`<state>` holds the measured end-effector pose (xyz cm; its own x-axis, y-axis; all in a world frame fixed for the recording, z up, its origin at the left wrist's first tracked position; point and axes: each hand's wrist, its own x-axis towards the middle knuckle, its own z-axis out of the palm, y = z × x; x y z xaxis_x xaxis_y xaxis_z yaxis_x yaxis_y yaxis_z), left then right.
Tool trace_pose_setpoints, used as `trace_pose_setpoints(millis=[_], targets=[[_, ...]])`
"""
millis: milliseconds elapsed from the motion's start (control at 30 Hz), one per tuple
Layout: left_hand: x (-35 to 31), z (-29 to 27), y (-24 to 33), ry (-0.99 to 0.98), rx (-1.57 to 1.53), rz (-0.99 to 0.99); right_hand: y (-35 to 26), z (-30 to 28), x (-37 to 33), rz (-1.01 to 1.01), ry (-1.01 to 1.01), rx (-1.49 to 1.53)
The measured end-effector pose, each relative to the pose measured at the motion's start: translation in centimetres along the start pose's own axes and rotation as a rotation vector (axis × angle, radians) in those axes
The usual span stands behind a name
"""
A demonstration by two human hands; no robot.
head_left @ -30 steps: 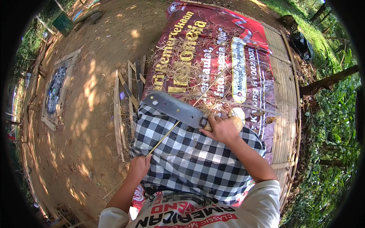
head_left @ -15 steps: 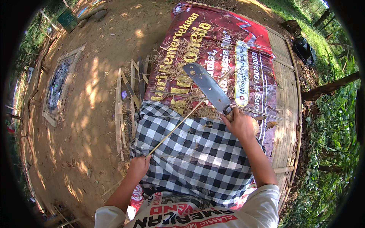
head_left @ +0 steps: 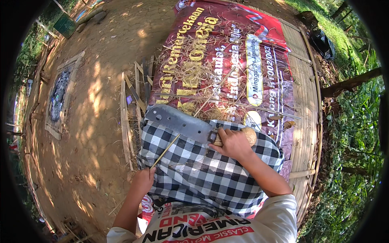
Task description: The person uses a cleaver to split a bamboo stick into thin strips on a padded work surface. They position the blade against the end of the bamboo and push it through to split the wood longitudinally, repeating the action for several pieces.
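Note:
My right hand (head_left: 233, 144) is closed round the wooden handle of a machete (head_left: 178, 124), a broad dark blade with several holes along it. The blade lies crosswise over my lap, its tip toward the left. A thin bamboo strip (head_left: 165, 152) is pinched in my left hand (head_left: 142, 180) and slants up to the right, meeting the blade's near edge. Part of the strip is hidden by the blade, and a thin length continues past its far side. Beneath both, a black-and-white checkered cloth (head_left: 210, 174) covers my lap.
A dark red printed banner (head_left: 267, 34) strewn with curly shavings (head_left: 190, 52) covers much of a bamboo platform (head_left: 304, 101). Split bamboo pieces (head_left: 125, 121) lie at its left side. Farther left is a framed ash pit (head_left: 60, 95); a black bag (head_left: 322, 44) sits at the far right.
The machete has swung down and left, from pointing away over the banner to lying crosswise over the strip. My right hand moved left and nearer; my left hand moved slightly left and nearer.

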<state>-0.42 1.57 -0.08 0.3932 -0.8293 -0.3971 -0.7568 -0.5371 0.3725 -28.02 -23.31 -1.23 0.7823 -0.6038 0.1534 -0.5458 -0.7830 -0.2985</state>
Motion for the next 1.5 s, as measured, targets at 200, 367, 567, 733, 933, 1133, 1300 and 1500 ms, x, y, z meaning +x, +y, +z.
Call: trace_pose_setpoints(millis=[200,367,567,733,933,1133,1300,1500], targets=[[0.3,-1.0,3.6,-0.04,0.094,-0.094,-1.4,0.7,-0.1,-0.061,-0.092,0.001],[0.5,0.0,3.9,0.02,0.143,-0.125,-1.8,1.0,-0.1,-0.082,-0.105,0.011],[1.2,0.6,4.6,0.173,0.088,-0.182,-1.8,1.1,-0.1,-0.121,-0.037,-0.006],[0.6,1.2,2.5,0.257,0.055,-0.053,-2.1,1.0,-0.1,-0.134,-0.053,0.002],[-1.7,1.7,0.1,0.236,0.04,-0.082,-1.4,1.0,0.4,-0.038,-0.016,0.035],[-1.3,3.7,-2.1,0.252,0.078,-0.077,-0.1,-0.7,1.6,0.234,0.063,-0.027],[-0.6,3.5,-1.8,0.258,0.081,-0.036,-1.9,-0.8,1.8,0.25,0.01,0.004],[-0.7,5.1,-3.5,0.287,0.03,-0.017,-1.8,-0.5,2.3,-0.201,-0.05,-0.141]])
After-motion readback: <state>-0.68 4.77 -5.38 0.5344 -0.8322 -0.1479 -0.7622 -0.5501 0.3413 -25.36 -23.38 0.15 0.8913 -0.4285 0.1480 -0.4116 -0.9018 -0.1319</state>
